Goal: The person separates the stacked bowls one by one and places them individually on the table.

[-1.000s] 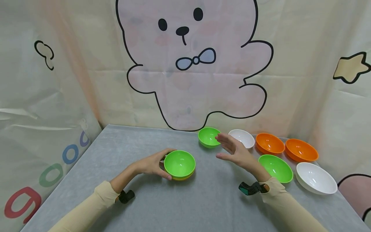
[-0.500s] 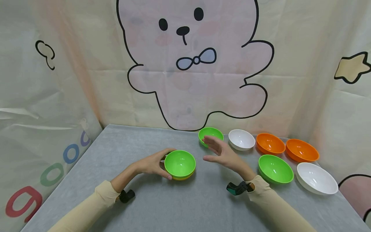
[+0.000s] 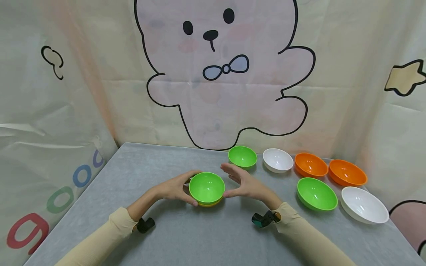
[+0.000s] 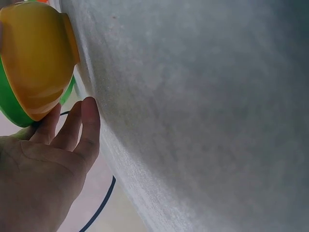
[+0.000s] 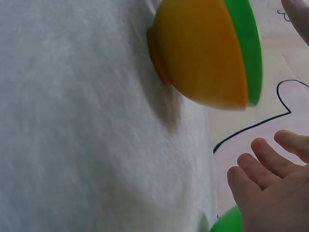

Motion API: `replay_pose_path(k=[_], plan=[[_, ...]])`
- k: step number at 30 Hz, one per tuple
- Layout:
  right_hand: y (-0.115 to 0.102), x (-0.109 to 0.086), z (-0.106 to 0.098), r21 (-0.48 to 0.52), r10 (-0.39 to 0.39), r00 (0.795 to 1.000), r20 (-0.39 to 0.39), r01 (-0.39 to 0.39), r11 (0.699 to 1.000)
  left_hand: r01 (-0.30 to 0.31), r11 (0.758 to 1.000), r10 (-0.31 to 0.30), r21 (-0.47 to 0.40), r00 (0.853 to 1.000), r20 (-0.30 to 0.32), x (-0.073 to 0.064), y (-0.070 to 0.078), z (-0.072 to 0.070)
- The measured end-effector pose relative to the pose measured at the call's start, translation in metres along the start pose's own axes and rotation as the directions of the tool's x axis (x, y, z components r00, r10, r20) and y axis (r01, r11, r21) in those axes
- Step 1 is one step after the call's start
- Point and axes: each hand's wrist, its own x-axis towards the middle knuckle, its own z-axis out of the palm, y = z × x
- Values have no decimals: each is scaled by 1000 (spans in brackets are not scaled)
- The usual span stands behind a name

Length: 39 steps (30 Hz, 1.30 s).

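Note:
A green bowl (image 3: 206,187) sits nested in a yellow-orange bowl (image 3: 211,204) in the middle of the grey table. Both wrist views show the yellow-orange bowl's side, its foot at the cloth and the green rim above. My left hand (image 3: 176,187) holds the pair from the left, thumb at the front and fingers around the back, close under the rim in the left wrist view. From the right, my right hand (image 3: 244,183) stands with fingers spread and extended, its thumb tip right by the rim in the head view. In the right wrist view a gap separates its fingers (image 5: 263,166) from the bowls.
Along the back right stand a green bowl (image 3: 242,157), a white bowl (image 3: 277,160) and two orange bowls, one an orange bowl (image 3: 311,164), the other an orange bowl (image 3: 347,172). Nearer are a green bowl (image 3: 317,194) and a large white bowl (image 3: 364,205). A printed curtain (image 3: 116,103) hangs behind.
My right hand has moved left from in front of the back bowls to the right side of the nested pair. My left hand and the nested bowls have stayed put.

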Motion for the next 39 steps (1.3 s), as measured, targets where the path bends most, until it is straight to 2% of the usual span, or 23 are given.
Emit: replay_pose_path(k=[9,19,26,30,37,39], plan=[[6,9,17,-11,-62,996,70,62,998,-18,1000,18,3,1000,7,0,0,0],[8,18,29,-110,-25,998,59,31,993,-12,1000,12,14,1000,6,-2,0,-1],[8,20,32,-79,-32,999,43,35,996,-10,1000,10,23,1000,7,-2,-1,-2],[9,20,32,-76,-65,997,30,67,995,2,999,-2,34,1000,3,-1,1,-1],[-29,14,36,-81,-73,997,1,73,994,-8,999,7,47,1000,8,0,3,-1],[-29,14,36,-90,-76,997,-3,76,993,-10,999,10,42,1000,11,0,3,-1]])
